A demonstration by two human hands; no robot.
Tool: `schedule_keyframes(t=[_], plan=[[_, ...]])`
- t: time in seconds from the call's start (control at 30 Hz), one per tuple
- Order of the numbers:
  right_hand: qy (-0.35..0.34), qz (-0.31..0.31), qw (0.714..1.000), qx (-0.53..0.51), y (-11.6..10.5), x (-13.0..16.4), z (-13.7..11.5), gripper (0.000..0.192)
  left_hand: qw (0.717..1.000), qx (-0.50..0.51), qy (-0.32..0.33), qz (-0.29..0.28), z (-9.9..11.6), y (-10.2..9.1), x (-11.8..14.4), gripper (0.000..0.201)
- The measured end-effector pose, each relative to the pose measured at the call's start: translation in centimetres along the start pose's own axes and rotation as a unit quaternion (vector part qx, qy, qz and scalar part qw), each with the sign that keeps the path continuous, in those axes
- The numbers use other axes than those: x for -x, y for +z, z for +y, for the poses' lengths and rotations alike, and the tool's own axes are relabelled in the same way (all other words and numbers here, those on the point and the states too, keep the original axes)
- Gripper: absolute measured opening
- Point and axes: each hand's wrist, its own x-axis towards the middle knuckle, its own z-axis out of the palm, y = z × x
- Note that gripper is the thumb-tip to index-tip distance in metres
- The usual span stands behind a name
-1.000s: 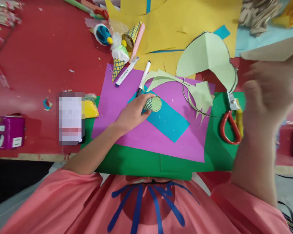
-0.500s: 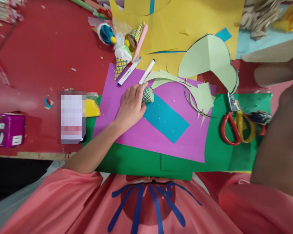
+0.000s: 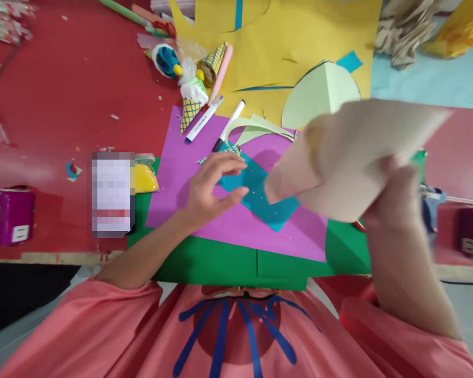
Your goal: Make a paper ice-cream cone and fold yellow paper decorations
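Observation:
My right hand [image 3: 394,189] grips a large pale sheet of paper [image 3: 347,152], bent and blurred by motion, held above the right side of the purple sheet [image 3: 173,194]. My left hand [image 3: 216,184] hovers over that sheet with fingers and thumb apart, holding nothing. Just beyond its fingers a small paper cone with a blue lattice pattern [image 3: 232,150] lies partly hidden. A blue paper rectangle [image 3: 256,194] lies between my hands. Behind them are a white marker with a dark cap [image 3: 230,123], a second white marker [image 3: 205,119] and pale green paper scraps [image 3: 260,127].
Small ice-cream cone models [image 3: 192,100] stand near yellow sheets [image 3: 299,31] at the back. A folded pale green cutout [image 3: 325,89] lies behind the held paper. On the left are a pixelated rectangular object [image 3: 112,194], a yellow packet [image 3: 145,178] and a purple box [image 3: 10,215].
My right hand has swung in from the right with the pale paper, now covering the scissors. My left hand has let go of the small cone and opened.

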Motion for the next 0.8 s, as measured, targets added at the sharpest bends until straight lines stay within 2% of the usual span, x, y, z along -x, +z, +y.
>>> schedule_keyframes(t=[0.1, 0.13, 0.2, 0.3, 0.4, 0.47, 0.53, 0.7, 0.8], plan=[[0.114, -0.090, 0.988, -0.052, 1.8, 1.5, 1.3, 0.048, 0.983, 0.138, -0.042, -0.113, 1.2, 1.2, 0.9, 0.094], [0.146, -0.112, 0.981, -0.064, 2.4, 1.9, 1.6, 0.052, 0.978, 0.155, -0.058, -0.129, 1.4, 1.6, 1.1, 0.104], [0.187, -0.135, 0.970, -0.077, 3.1, 2.5, 1.8, 0.054, 0.971, 0.167, -0.104, -0.137, 1.3, 2.2, 1.3, 0.111], [0.225, -0.133, 0.959, -0.106, 2.9, 2.7, 1.4, 0.054, 0.962, 0.179, -0.177, -0.108, 0.5, 2.5, 1.1, 0.098], [0.239, -0.082, 0.959, -0.124, 1.8, 2.6, 0.9, 0.055, 0.943, 0.211, -0.242, -0.088, 0.2, 2.0, 0.4, 0.078], [0.229, -0.040, 0.964, -0.127, 1.0, 2.6, 1.0, 0.059, 0.932, 0.216, -0.272, -0.100, 0.5, 1.6, 0.1, 0.053], [0.206, -0.009, 0.969, -0.136, 0.4, 2.7, 1.4, 0.062, 0.937, 0.190, -0.275, -0.103, 0.9, 1.4, -0.2, 0.029], [0.154, 0.040, 0.975, -0.154, -0.6, 3.3, 2.2, 0.054, 0.949, 0.120, -0.287, -0.056, 1.8, 1.3, -0.5, 0.024], [0.125, 0.072, 0.976, -0.163, -0.7, 3.8, 2.4, 0.050, 0.957, 0.097, -0.269, -0.058, 2.0, 0.9, -0.7, 0.023]])
